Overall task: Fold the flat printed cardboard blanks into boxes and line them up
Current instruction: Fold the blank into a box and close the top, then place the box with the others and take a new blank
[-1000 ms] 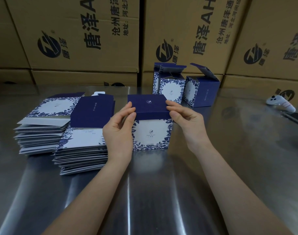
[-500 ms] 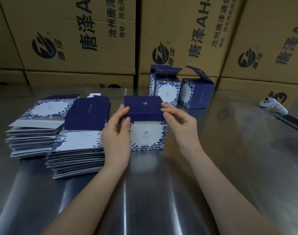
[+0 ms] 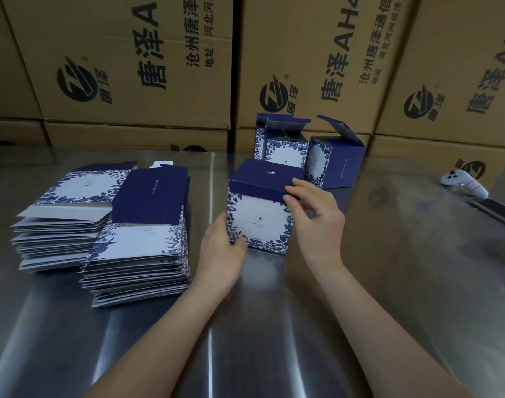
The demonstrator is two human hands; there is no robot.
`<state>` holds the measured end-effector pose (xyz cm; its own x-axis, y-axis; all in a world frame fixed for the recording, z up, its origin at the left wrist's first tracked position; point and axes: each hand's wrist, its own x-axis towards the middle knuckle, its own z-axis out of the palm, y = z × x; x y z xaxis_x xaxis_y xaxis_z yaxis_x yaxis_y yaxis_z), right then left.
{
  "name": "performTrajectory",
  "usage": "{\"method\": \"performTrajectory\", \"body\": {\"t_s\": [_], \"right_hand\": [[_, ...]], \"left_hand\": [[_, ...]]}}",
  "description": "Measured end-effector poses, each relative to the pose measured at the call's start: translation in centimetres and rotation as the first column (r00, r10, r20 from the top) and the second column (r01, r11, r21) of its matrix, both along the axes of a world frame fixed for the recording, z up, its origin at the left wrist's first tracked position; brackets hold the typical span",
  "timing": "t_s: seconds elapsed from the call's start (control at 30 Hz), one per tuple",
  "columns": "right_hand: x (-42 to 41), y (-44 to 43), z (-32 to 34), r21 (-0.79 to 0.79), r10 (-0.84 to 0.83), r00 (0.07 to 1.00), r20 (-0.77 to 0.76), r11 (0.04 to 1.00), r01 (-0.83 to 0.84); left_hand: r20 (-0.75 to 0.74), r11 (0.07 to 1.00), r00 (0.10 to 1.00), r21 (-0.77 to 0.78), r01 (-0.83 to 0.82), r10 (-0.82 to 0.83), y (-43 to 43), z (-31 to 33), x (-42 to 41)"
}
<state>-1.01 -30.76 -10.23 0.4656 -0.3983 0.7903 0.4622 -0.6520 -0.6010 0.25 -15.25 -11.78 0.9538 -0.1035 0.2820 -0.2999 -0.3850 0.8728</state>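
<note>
The box (image 3: 260, 219) sits mid-table, lid (image 3: 262, 175) almost down — left hand (image 3: 222, 251) grips its lower corner, right hand (image 3: 314, 222) pinches the lid edge. Open-topped boxes (image 3: 285, 152) stand just behind; two fat blank stacks (image 3: 139, 245) unfolded — loads left.

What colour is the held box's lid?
Dark navy blue lid on the box; head view.

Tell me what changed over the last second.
The left hand dropped from the lid to the lower left corner of the box, which it now grips. The right hand stayed at the lid, pinching its right front corner. The stacks of blanks and the two open boxes behind stayed put.
</note>
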Motion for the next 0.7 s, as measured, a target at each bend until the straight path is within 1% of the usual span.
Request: {"method": "performTrajectory", "body": {"t_s": [0.07, 0.13, 0.2, 0.3, 0.43, 0.57, 0.7], "right_hand": [[0.1, -0.3, 0.0, -0.053, -0.080, 0.996, 0.026, 0.995, 0.082], [0.3, -0.6, 0.1, -0.097, -0.159, 0.986, 0.045, 0.982, 0.163], [0.6, -0.8, 0.3, -0.129, -0.224, 0.974, 0.031, 0.966, 0.226], [1.5, -1.3, 0.7, -0.155, -0.288, 0.957, -0.018, 0.947, 0.282], [2.7, -2.5, 1.3, -0.155, -0.364, 0.928, -0.082, 0.924, 0.349], [4.1, -4.5, 1.7, -0.188, -0.460, 0.866, -0.197, 0.885, 0.427], [4.9, -6.5, 2.3, -0.217, -0.543, 0.791, -0.281, 0.839, 0.498]], "left_hand": [[0.001, 0.995, 1.000, 0.098, 0.014, -0.014, 0.0, -0.1, -0.1], [-0.018, 0.991, 0.999, 0.127, 0.043, -0.041, 0.0, -0.2, -0.2], [-0.027, 0.986, 0.997, 0.146, 0.081, -0.078, -0.1, -0.1, -0.4], [0.014, 0.958, 0.984, 0.230, 0.171, -0.179, -0.3, 0.1, -1.2], [0.071, 0.891, 0.936, 0.340, 0.302, -0.344, -0.7, 0.6, -2.5], [0.094, 0.787, 0.850, 0.441, 0.431, -0.518, -1.2, 0.7, -3.9], [0.103, 0.716, 0.787, 0.498, 0.489, -0.608, -1.7, 0.6, -4.7]]}}
